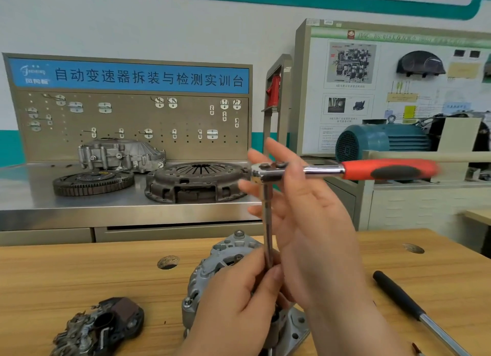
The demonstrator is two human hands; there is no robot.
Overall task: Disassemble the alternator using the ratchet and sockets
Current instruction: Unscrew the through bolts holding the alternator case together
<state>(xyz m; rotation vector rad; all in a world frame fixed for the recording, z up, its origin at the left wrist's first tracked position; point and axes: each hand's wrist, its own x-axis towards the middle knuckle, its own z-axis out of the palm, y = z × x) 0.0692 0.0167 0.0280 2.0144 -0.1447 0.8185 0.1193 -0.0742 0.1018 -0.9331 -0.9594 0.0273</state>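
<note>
Keep the long steel extension bar (267,222) plumb over the grey cast-aluminium alternator (204,278) lying on the wooden tabletop (79,270), left hand (233,307) pinching the bar's lower end, right hand (310,217) open-fingered at the head of the red-and-black-handled chrome ratchet (345,170), then seat the socket squarely before swinging.

Alternator (210,278) on bench (79,276)

Single wide-angle view from head height, facing forward and slightly down, close over the near edge of the wooden desk (79,276), toward the back wall (159,23).
</note>
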